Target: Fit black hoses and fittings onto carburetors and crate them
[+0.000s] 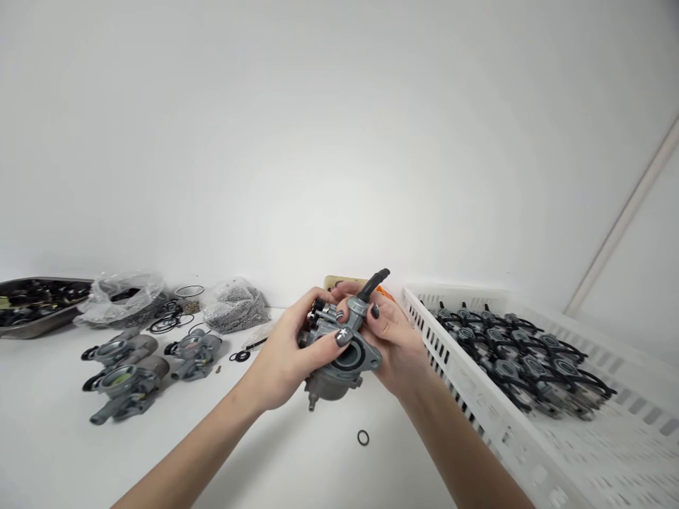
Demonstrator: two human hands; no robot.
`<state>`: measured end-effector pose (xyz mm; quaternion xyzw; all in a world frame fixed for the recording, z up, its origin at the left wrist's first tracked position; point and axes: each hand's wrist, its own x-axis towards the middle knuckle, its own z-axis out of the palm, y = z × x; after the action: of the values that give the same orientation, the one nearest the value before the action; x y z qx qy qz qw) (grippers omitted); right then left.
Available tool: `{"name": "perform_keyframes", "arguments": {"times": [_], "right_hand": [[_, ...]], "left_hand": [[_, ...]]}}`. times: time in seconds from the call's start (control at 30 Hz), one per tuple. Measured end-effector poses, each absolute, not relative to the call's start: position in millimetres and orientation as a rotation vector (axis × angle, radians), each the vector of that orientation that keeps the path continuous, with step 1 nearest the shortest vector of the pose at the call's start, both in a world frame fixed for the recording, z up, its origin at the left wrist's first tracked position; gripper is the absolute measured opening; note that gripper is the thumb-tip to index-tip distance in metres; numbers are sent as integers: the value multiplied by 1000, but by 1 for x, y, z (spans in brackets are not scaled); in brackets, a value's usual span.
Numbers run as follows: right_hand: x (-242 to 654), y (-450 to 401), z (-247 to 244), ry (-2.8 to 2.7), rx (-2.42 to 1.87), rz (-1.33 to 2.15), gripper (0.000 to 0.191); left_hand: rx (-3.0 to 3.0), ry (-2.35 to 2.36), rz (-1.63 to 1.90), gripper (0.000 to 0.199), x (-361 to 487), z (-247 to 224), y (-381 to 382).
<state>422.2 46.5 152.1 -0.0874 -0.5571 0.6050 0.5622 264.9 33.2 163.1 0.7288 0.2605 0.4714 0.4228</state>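
Note:
A grey metal carburetor (332, 384) is held up over the white table, its round bore facing me. My left hand (289, 353) is wrapped round its left side, the thumb lying beside the bore. My right hand (397, 339) grips the upper right part, thumb and fingers at the metal collar below a black rubber cap (374, 283) that points up and to the right. The fingers behind the carburetor are partly hidden. Below the hands, a small black O-ring (363, 437) lies on the table.
On the left of the table (212, 438) stand several carburetors (124, 382), with black rings (165, 323), plastic bags of small parts (236, 305) and a metal tray (37, 322) behind. A white crate (509, 438) on the right holds rows of carburetors (533, 364).

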Motion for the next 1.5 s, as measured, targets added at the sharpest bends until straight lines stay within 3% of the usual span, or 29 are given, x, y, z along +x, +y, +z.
{"name": "perform_keyframes", "arguments": {"times": [0.4, 0.93, 1.5], "right_hand": [[423, 46, 149, -1346, -169, 1437, 22], [421, 46, 152, -1319, -168, 1416, 14], [422, 43, 156, -1253, -124, 1463, 14]], "left_hand": [[1863, 651, 1192, 30, 264, 163, 31], [1863, 667, 1208, 44, 265, 158, 37], [1828, 624, 1212, 45, 264, 155, 42]]}}
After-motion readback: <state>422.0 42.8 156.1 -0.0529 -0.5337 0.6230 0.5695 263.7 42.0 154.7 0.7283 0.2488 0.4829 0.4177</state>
